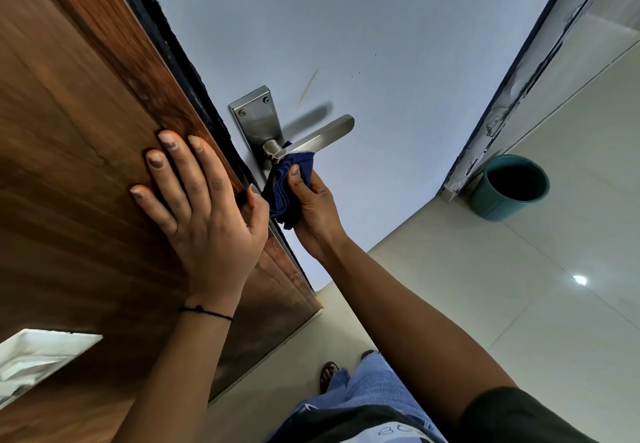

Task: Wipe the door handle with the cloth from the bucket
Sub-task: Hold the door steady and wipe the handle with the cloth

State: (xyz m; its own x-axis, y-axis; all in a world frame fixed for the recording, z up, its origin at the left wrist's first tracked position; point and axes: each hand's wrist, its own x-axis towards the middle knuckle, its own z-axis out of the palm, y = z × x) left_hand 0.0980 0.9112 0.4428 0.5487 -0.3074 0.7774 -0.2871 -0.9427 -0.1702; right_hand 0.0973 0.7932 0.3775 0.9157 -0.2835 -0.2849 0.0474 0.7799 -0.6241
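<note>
- Jeans and a dark top fill the bottom edge, with a sandalled foot on the pale floor just beyond.
- Left hand lies flat and released on the brown wooden panel, fingers spread, thumb hooked over the panel's dark edge beside the cloth; a thin black thread circles that wrist.
- Right hand is clenched on a bunched blue cloth, thumb on top.
- Cloth presses against the underside of the handle, near its round neck; the free end of the lever stays bare.
- Handle is brushed metal, mounted on a steel plate with two screws, fixed to the grey door.
- Left thumb and the panel edge crowd the cloth from the left, hiding the plate's lower end.
- Teal bucket stands on the floor well to the right, against the chipped door frame, apart from both hands.
- White box-like object shows at lower left; what it is cannot be told.
</note>
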